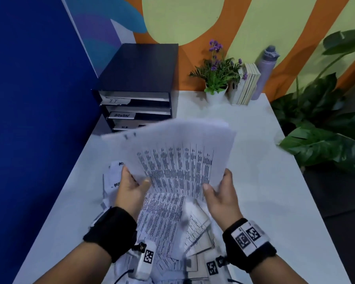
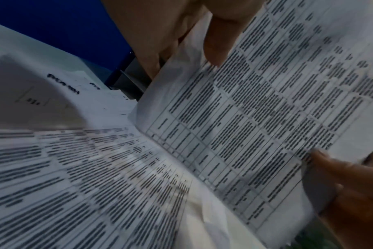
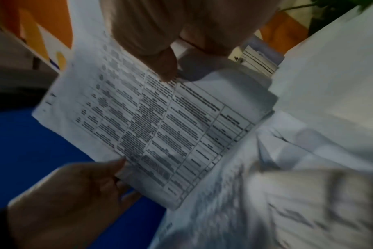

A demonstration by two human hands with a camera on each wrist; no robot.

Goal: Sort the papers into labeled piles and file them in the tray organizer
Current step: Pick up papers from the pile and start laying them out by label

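Both hands hold up a bundle of printed sheets (image 1: 176,156) above the white table (image 1: 254,160). My left hand (image 1: 134,184) pinches its lower left edge, thumb on top. My right hand (image 1: 219,189) pinches the lower right corner. The sheets (image 2: 256,118) carry tables of small text, and both wrist views show the thumbs on the paper (image 3: 151,131). Under the hands lies a loose heap of more papers (image 1: 164,218), some with handwritten labels (image 1: 117,173) at the left. The dark tray organizer (image 1: 137,87) stands at the back left, its trays tagged IT (image 1: 114,101) and ADMIN (image 1: 121,115); the lowest tag is partly hidden.
A potted purple flower (image 1: 216,78), a few books (image 1: 247,87) and a lilac bottle (image 1: 264,72) stand along the back wall. Big-leafed plants (image 1: 324,130) crowd the table's right edge. A blue panel (image 1: 33,99) borders the left side.
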